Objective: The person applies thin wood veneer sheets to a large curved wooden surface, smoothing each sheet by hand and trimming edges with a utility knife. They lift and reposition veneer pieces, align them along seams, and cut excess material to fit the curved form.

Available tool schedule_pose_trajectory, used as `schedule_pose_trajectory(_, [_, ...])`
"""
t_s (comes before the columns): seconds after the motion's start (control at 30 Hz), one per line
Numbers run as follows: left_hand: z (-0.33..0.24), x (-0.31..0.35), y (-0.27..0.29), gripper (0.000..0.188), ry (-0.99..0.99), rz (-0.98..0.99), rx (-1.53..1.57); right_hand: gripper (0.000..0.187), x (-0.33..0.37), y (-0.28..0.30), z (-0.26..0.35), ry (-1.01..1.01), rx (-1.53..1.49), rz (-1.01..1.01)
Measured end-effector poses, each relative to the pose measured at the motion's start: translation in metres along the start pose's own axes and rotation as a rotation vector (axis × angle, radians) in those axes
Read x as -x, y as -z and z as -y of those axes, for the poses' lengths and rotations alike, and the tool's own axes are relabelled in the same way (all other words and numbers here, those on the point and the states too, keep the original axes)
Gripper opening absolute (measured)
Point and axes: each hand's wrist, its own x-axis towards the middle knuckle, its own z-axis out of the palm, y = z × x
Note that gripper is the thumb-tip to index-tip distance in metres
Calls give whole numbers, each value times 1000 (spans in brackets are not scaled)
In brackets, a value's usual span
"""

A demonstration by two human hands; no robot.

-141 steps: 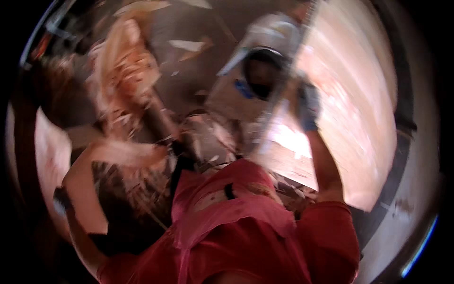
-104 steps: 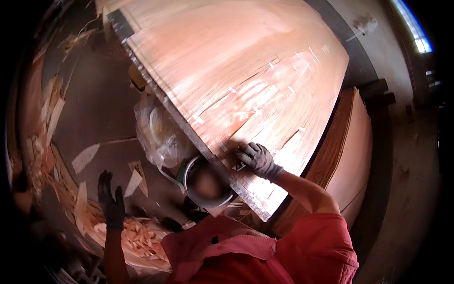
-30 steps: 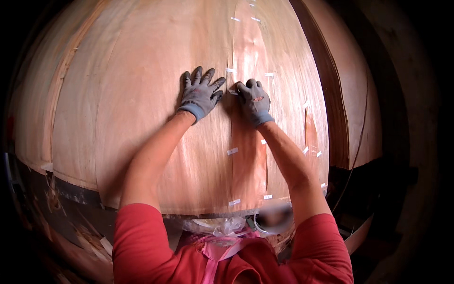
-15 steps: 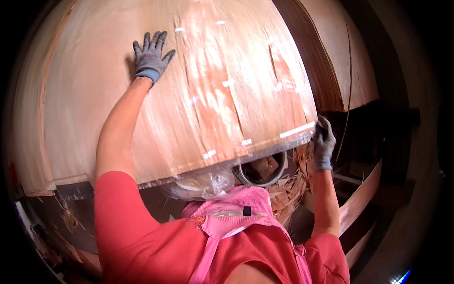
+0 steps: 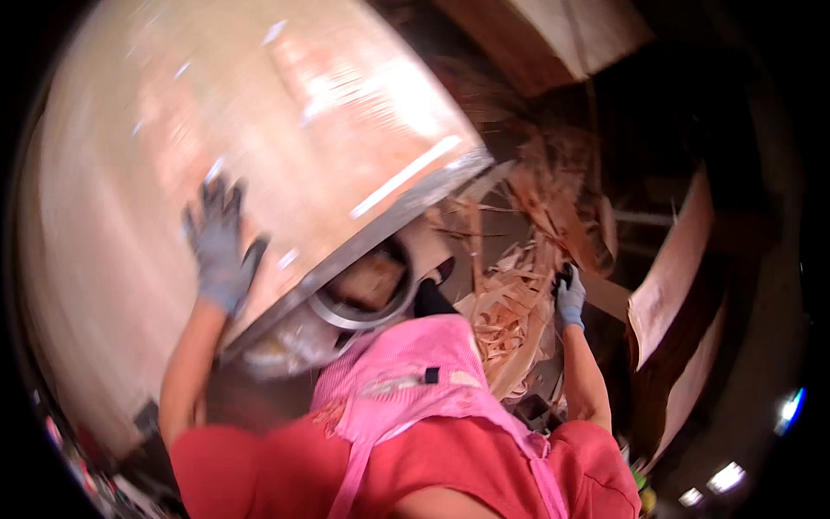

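My left hand (image 5: 223,251), in a grey glove with dark fingertips, rests on a large pale wood veneer sheet (image 5: 95,216). Its fingers are spread and nothing is in them. White tape pieces (image 5: 274,32) dot the sheet, and a long white tape strip (image 5: 406,177) runs close to its near right corner. Out to the right, clear of the sheet, my gloved right hand (image 5: 571,296) hovers by a heap of torn veneer strips (image 5: 510,320). Its fingers look curled; blur and dark gloves hide what they hold, if anything.
Under the sheet's near edge stands a round bin (image 5: 363,322) with brown scraps in it, beside a clear plastic bag (image 5: 290,346). More veneer strips (image 5: 553,190) lie farther back. Upright curved veneer boards (image 5: 670,268) border the right side. Another veneer stack (image 5: 579,39) is at the far right.
My view has swung to the right, so the sheet appears farther left. My right hand has left the sheet's corner and moved down over the scraps. My left hand is nearer the sheet's front edge.
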Motion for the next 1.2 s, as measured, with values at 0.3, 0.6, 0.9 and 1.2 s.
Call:
schedule_pose_trajectory(0.3, [-61, 25, -42, 78, -477, -37, -23, 51, -207, 3, -68, -175, 133, -11])
schedule_pose_trajectory(0.6, [-62, 17, -43, 81, -464, 4, 1, 60, -407, -54, -123, -62, 5, -186])
schedule_pose_trajectory(0.9, [-61, 25, -33, 91, -376, 100, 53, 57, -447, -107, -127, 128, 30, 20])
schedule_pose_trajectory(1.2, [-67, 35, -28, 81, -314, 111, 38, 27, -243, -25, 70, -155, -900, 165])
